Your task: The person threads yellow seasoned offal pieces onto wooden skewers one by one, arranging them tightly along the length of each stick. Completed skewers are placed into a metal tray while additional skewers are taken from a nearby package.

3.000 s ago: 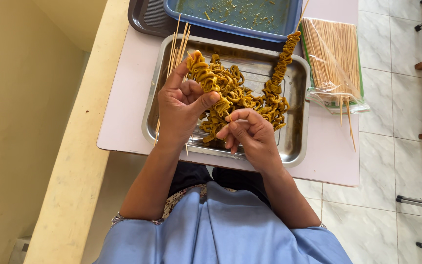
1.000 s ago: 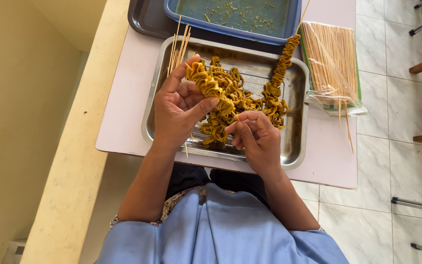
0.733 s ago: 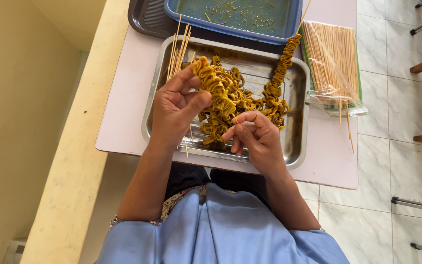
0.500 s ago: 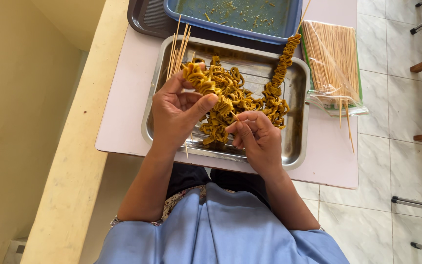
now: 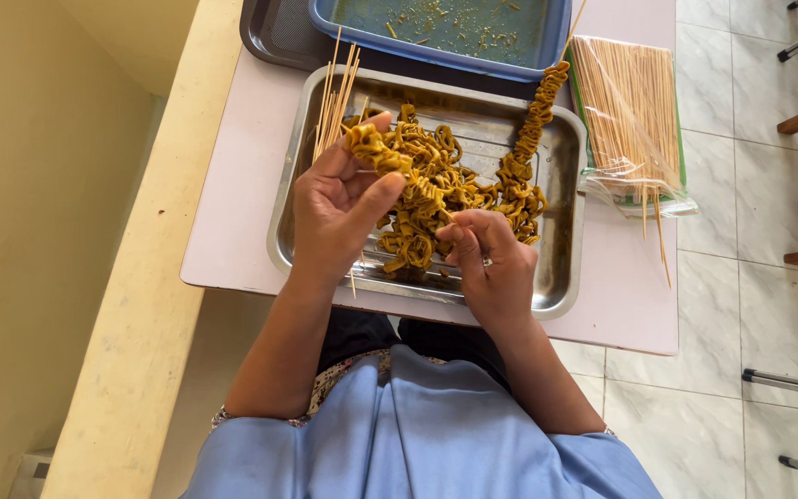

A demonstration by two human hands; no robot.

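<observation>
The strip of yellow marinated meat (image 5: 376,148) sits pinched between thumb and fingers of the left hand (image 5: 339,208), raised just above the steel tray (image 5: 565,231). The right hand (image 5: 491,263) is closed on a thin skewer (image 5: 436,208) aimed into the folds. A good thread here calls for keeping each fold tight and the skewer point away from the fingertips. More strips (image 5: 436,199) lie heaped in the tray, with a finished skewer (image 5: 533,125) at its right and bare sticks (image 5: 334,92) leaning on its left rim. The pale pink tabletop (image 5: 233,212) also carries a blue tray (image 5: 445,28) and a bag of skewers (image 5: 630,111). White floor tiles (image 5: 750,305) lie at right, a yellow wall ledge (image 5: 140,323) at left.
</observation>
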